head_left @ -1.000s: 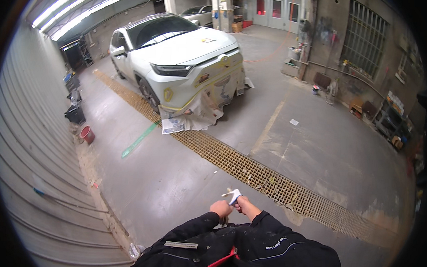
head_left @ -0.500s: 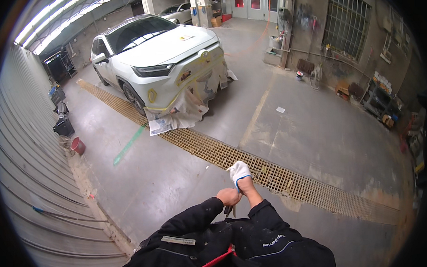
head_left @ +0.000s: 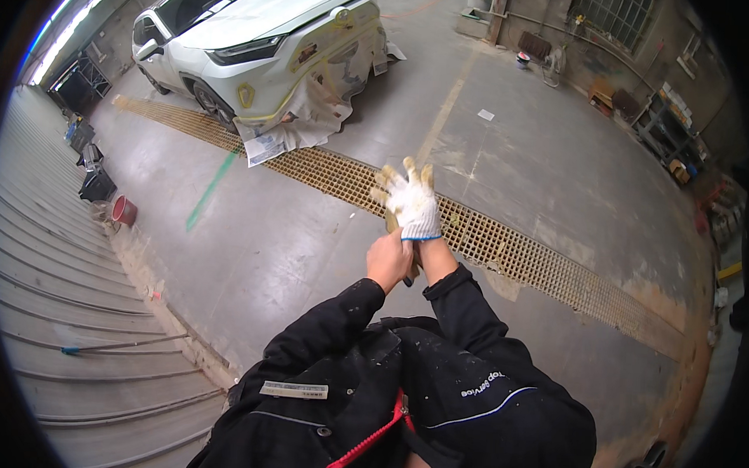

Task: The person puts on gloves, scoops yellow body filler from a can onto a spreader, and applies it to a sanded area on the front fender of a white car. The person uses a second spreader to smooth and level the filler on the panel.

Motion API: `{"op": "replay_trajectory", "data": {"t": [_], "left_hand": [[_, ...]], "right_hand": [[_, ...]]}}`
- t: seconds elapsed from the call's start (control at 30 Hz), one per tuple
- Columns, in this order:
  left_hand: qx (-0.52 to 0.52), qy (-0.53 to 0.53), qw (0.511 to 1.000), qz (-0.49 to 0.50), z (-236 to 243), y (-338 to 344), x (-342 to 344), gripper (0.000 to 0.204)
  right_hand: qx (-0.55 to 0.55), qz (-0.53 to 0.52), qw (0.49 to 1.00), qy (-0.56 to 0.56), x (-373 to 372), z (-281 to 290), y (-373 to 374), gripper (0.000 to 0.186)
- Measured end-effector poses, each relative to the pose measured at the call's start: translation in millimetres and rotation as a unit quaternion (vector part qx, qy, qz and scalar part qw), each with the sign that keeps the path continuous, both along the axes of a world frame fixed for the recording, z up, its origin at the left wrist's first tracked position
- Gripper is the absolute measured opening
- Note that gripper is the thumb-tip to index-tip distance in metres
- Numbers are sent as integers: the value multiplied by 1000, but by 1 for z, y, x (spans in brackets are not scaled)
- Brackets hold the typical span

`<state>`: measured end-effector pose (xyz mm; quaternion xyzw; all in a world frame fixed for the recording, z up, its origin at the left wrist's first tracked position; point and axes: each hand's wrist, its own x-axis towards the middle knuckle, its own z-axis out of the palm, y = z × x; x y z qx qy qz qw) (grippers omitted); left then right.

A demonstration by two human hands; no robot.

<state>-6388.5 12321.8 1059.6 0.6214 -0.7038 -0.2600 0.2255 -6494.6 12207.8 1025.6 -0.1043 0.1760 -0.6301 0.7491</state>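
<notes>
My right hand (head_left: pixel 410 198) wears a white knit work glove (head_left: pixel 422 222) with yellowish fingertips and a blue cuff edge. Its fingers are spread, pointing away from me. My bare left hand (head_left: pixel 386 261) is closed on the glove's cuff at the right wrist. Part of a dark and tan item (head_left: pixel 412 274) shows beneath the left hand; what it is I cannot make out. Both hands are in front of my dark jacket (head_left: pixel 444 364), over the floor and the near side of a floor grating (head_left: pixel 506 251).
Ahead to the left stands a white car (head_left: pixel 233 35), its front bumper covered with masking sheets (head_left: pixel 304 116). A red bucket (head_left: pixel 124 210) and dark bins (head_left: pixel 96 185) line the corrugated wall at left. A shelf rack (head_left: pixel 663 128) stands at far right.
My gloved right hand has risen and opened from a bunched shape to spread fingers. The left hand has moved up with it, still at its wrist. The view has tilted downward.
</notes>
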Motion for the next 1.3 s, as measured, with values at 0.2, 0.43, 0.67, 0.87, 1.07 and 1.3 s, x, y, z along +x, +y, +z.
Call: {"op": "replay_trajectory", "data": {"t": [0.2,0.43,0.67,0.87,1.07,1.3], "left_hand": [[15,-14,988,-150,30,19,4,28],[-6,17,989,-150,25,40,27,29],[83,290,945,-130,22,-4,79,36],[8,230,972,-53,11,-6,93,55],[71,228,962,133,10,1,144,72],[219,505,834,43,11,39,139,37]], "right_hand": [[-72,-178,981,31,-7,68,8,94],[-89,6,978,187,-27,58,-1,33],[-106,157,786,589,-5,44,32,38],[-116,119,747,643,7,18,37,37],[-75,319,710,624,9,27,69,48],[-109,358,792,482,56,39,148,33]]}}
